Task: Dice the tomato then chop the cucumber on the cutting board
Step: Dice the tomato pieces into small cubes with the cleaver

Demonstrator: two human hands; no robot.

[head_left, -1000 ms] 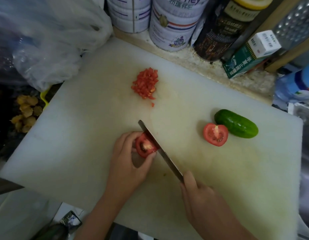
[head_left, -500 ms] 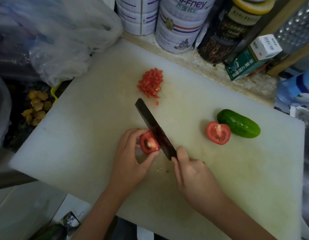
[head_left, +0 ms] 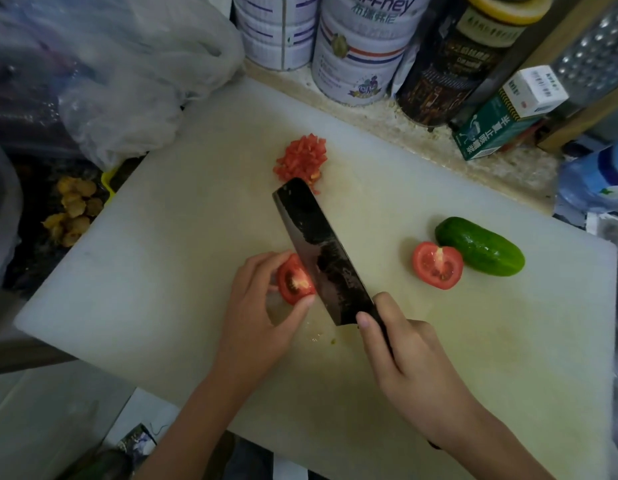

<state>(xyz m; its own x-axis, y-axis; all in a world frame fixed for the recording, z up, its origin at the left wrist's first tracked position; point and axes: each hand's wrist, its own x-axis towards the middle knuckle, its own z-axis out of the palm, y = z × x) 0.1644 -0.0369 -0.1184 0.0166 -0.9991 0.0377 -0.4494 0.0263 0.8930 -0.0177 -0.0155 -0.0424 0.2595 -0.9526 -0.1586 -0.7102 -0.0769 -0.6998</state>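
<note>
- The left hand (head_left: 255,317) is pinching a tomato piece (head_left: 293,280) on the cutting board (head_left: 162,271); the right hand (head_left: 415,368) is gripping the knife (head_left: 321,251) by its handle.
- The tomato is probably handling soft and slippery; holding its skin side is advisable.
- The cucumber (head_left: 479,245), probably firm, is lying beside a tomato half (head_left: 437,265).
- The tins (head_left: 356,57) behind are standing closed, hiding their contents.

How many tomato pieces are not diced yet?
2. The held piece is in the left hand, beside the knife; the loose piece lies by the cucumber. The knife may hide more.
</note>
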